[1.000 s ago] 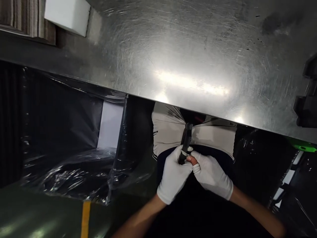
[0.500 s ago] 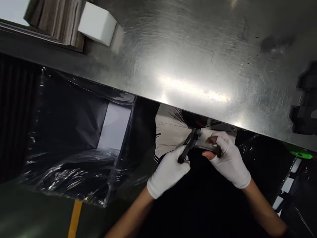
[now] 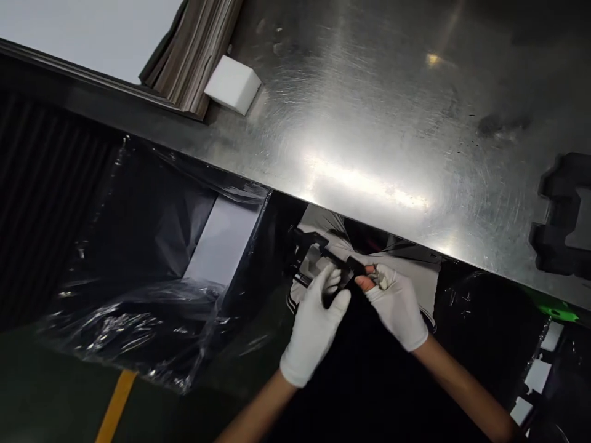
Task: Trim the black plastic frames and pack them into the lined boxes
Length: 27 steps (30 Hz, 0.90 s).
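Note:
A black notched frame-like piece (image 3: 314, 239) is held over my lap, just below the table's near edge. My right hand (image 3: 399, 304), in a white glove with bare thumb and fingertip, pinches its right end. My left hand (image 3: 314, 326), also white-gloved, is at the piece's near side. Its thumb stands apart from the fingers, which reach toward the piece's inner gap; I cannot tell whether they touch it. On the table at far right lies another black notched piece (image 3: 554, 212).
The scratched metal table (image 3: 369, 117) spans the top. At upper left are a stack of sheets (image 3: 194, 61) and a white block (image 3: 234, 85). A plastic-lined bin (image 3: 138, 246) with a white panel (image 3: 224, 240) stands left. A green object (image 3: 561, 311) is at right.
The black piece has swung from upright in my left hand to lying leftward, its right end in my right hand. My left hand has loosened, and my view has shifted left.

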Tool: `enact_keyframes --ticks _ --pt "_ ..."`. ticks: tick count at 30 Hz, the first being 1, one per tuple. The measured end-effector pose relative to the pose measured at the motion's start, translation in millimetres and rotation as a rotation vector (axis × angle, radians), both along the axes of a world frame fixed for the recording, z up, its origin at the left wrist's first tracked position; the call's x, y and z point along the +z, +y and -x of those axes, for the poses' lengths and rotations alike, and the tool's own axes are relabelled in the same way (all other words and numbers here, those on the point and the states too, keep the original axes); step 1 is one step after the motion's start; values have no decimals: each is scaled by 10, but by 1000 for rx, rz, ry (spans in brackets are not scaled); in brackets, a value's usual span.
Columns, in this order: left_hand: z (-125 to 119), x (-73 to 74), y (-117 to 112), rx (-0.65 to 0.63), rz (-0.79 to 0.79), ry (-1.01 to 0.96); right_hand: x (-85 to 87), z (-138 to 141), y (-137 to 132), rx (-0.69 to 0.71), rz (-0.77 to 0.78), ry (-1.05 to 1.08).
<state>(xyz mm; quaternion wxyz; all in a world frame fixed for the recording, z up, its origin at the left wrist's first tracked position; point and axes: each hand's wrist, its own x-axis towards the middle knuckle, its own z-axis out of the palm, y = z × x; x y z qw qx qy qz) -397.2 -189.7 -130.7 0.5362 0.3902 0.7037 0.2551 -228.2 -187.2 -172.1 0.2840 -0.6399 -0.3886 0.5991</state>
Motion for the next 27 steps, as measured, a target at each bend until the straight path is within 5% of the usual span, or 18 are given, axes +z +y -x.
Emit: enact_keyframes --ticks 3,5,8,11,15,20,27 --pt "-116 -73 108 164 92 -177 141 58 -136 93 36 115" --pt "-127 -84 149 118 149 -163 248 -79 -163 68 -40 90" --pt "-100 -72 102 -212 222 116 364 -382 -157 -11 -79 -44" --pt "-86 -62 1 -631 231 485 376 -511 -215 309 60 -32" --pt "-105 -78 -78 -899 152 681 283 -362 -384 657 91 -162" --pt "-123 -108 -112 -1011 58 780 266 -234 -458 709 123 -358" --pt "-110 -135 -141 -986 -53 788 303 -232 -417 714 156 -395"
